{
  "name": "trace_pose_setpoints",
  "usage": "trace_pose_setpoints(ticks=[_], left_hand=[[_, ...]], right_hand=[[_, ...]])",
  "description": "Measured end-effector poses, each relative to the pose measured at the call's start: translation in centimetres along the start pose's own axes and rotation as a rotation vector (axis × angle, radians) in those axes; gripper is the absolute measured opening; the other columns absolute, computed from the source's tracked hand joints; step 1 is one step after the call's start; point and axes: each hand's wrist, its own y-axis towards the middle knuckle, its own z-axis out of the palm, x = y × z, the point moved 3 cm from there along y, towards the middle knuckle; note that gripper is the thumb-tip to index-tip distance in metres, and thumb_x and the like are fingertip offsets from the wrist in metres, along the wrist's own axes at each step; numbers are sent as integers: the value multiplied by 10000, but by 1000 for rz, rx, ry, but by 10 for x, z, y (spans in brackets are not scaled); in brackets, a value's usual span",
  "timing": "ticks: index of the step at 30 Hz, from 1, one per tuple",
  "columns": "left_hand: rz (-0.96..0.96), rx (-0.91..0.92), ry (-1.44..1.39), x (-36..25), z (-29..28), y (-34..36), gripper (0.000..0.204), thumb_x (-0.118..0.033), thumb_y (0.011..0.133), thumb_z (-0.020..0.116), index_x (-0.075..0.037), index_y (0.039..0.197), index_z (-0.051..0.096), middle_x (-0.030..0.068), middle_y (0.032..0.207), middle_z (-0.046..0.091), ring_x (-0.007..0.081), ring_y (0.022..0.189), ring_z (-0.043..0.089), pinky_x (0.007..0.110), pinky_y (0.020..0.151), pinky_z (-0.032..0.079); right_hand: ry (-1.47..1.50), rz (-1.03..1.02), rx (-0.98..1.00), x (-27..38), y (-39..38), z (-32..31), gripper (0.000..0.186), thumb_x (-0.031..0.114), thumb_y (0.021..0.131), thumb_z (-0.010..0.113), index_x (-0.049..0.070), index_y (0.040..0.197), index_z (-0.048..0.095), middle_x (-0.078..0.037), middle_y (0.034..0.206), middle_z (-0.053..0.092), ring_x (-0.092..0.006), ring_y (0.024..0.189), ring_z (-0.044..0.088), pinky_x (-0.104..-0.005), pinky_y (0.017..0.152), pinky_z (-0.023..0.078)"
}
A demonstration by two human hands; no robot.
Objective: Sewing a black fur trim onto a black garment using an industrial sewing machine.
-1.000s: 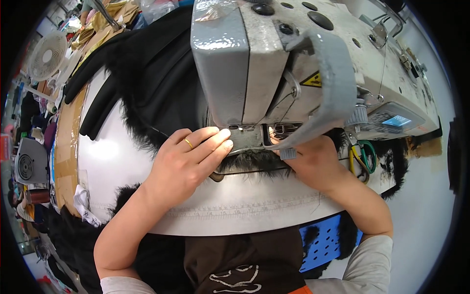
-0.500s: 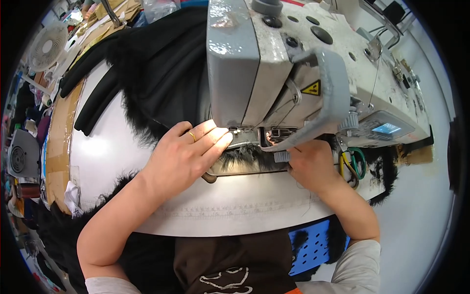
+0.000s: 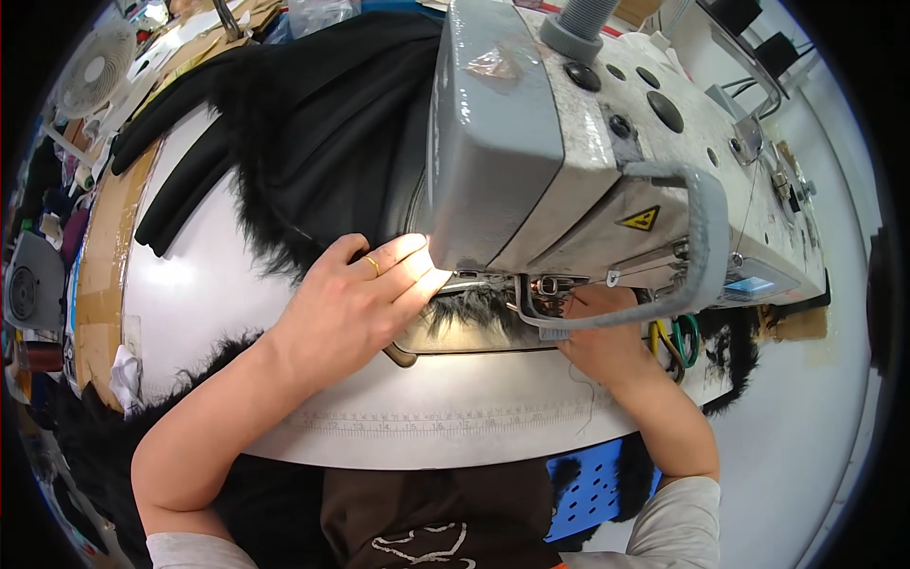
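A black garment (image 3: pixel 351 142) with fluffy fur trim (image 3: pixel 251 180) lies under the head of a grey-and-white sewing machine (image 3: pixel 502 123). My left hand (image 3: pixel 351 303), with a ring on one finger, rests flat on the garment's edge. Its fingertips are beside the lit stitching area; the thumb is hidden. A strip of black fur (image 3: pixel 474 308) sticks out over the metal plate (image 3: pixel 464 339) near the needle. My right hand (image 3: pixel 607 346) is at the right of the needle area, partly behind the grey guard (image 3: pixel 711 237), and its fingers are mostly hidden.
Scissors with green and yellow handles (image 3: pixel 684 339) lie right of my right hand. A printed ruler scale (image 3: pixel 417 419) runs along the white table's front. More black fur (image 3: pixel 104 436) hangs at the left, and a blue perforated crate (image 3: pixel 588 488) is below. A fan (image 3: pixel 95 71) stands far left.
The view has shifted, so the machine sits farther right and shows more of its side. My left hand still lies on the garment; my right hand remains by the needle area.
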Motion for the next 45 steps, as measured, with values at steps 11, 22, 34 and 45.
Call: trace_pose_setpoints(ticks=[11,22,34,45], left_hand=[[-39,16,-18,-1,2,0,406,-121,897,648,-84,1300,677,62,1410,645,216,1361,563,420,1007,470],[-31,-171,-169,4,11,-1,368,-93,896,629,-41,1258,669,81,1341,675,246,1326,582,392,1005,509],[-42,-234,-152,-12,-5,-4,384,-76,788,661,-16,1166,694,82,1151,716,295,1055,670,393,889,568],[-72,-245,-98,-12,-5,-11,361,-47,801,699,14,1157,697,119,1184,734,291,1067,701,379,881,601]], right_hand=[[-45,7,22,-3,0,3,407,48,703,739,172,1089,704,-30,948,715,-313,760,691,-440,586,548],[64,8,16,16,25,-1,135,57,714,686,5,838,690,-170,855,660,-380,823,686,-493,676,550],[50,-232,37,17,24,-9,304,101,760,714,117,1064,709,-46,1082,655,-226,885,694,-381,626,559],[62,-148,-38,19,23,-12,326,78,838,667,110,1156,727,-57,1032,681,-243,929,715,-368,656,587]])
